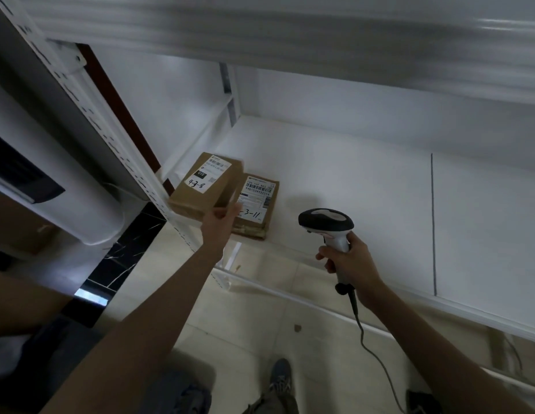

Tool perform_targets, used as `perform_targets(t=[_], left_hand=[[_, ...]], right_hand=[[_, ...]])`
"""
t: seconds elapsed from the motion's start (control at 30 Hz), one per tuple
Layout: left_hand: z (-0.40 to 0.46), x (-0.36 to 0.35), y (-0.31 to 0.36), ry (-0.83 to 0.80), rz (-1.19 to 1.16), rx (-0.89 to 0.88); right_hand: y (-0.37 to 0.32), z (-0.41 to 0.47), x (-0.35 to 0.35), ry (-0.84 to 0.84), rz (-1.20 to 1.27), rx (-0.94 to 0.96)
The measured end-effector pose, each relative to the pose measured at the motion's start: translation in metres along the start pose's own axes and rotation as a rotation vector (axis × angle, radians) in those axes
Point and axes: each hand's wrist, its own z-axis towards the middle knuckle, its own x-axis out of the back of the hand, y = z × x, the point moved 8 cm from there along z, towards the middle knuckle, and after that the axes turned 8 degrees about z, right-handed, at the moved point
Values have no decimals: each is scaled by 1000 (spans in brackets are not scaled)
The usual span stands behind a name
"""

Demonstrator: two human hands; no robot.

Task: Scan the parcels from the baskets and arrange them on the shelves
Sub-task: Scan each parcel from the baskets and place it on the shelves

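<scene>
Left hand grips the box from beneath, long axis running away from the fingers, above shelf beside the lying parcel; right hand clamps the scanner.

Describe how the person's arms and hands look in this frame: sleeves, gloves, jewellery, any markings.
Both forearms are bare as far as the frame shows; no sleeve cuffs are visible. The left hand and right hand wear no gloves. No watch, bracelet or ring can be seen, and no markings. Fine detail is blurred by motion.
</scene>
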Motion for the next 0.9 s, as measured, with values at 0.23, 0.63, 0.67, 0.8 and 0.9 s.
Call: perform_targets(t=[0.23, 0.63, 0.67, 0.8, 0.9], left_hand=[[-30, 6, 44, 303, 384, -387], [-48, -109, 37, -13, 1799, -1047], [-47, -108, 36, 0, 1828, -1057], [-39, -104, 36, 8, 1861, -1043], [-28, -95, 38, 10, 1883, -1018]], right_hand=[[0, 9, -9, 12, 32, -1], [8, 11, -6, 15, 47, 1], [8, 12, -5, 16, 49, 2], [8, 13, -6, 15, 58, 5], [7, 13, -8, 5, 60, 16]])
